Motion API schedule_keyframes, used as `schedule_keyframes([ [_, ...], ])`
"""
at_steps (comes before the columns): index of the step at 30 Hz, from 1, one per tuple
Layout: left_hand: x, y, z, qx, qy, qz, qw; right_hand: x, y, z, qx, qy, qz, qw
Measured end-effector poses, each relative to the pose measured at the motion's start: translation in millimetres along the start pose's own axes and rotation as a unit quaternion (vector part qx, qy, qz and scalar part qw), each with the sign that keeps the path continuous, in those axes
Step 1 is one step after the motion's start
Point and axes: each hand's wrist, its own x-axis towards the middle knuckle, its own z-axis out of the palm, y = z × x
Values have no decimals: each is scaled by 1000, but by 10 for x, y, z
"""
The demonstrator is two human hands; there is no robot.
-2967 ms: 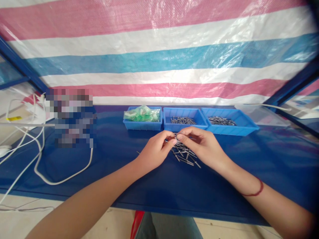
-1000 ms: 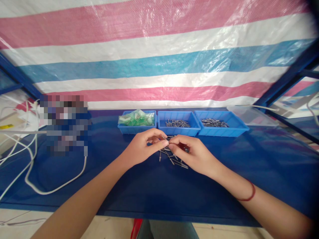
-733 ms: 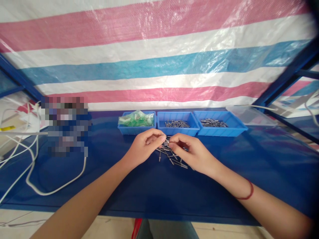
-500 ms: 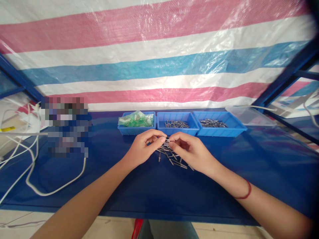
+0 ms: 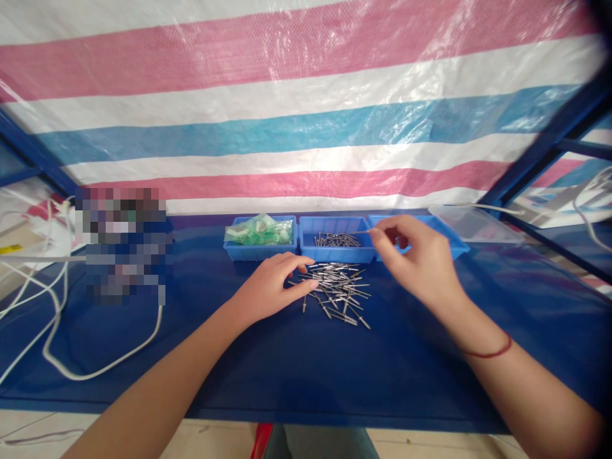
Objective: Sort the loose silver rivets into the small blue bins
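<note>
Striped sheeting (image 5: 287, 137) across twelve o'clock; white cable (image 5: 79, 378) looped at eight; translucent plastic piece (image 5: 485, 225) at three.

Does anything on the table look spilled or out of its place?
Loose metal pins lie jumbled on the table, though similar ones sit inside the middle blue bin; whether they spilled, I cannot tell.

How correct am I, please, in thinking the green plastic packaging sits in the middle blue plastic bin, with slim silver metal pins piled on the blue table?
The head view shows the green plastic packaging in the left blue plastic bin, not the middle one; the slim silver metal pins are piled on the blue table.
</note>
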Motion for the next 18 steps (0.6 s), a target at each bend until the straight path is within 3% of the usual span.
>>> schedule_keyframes([
  [4, -24, -33, -40, 80, -79, -12, 994, 164, 406, -289, -138, 75, 91, 983],
  [8, -25, -85, 1, 91, -101, -2, 991, 199, 603, -379, -189, 50, 127, 972],
  [12, -21, -120, 60, 64, -78, 24, 995, 155, 429, -236, -145, 26, 91, 985],
  [15, -13, -133, 102, 63, -47, 20, 997, 64, 162, -66, -55, 0, -2, 999],
  [18, 7, -140, 132, 63, -20, 4, 998, -45, -66, 85, 25, -63, -98, 993],
])
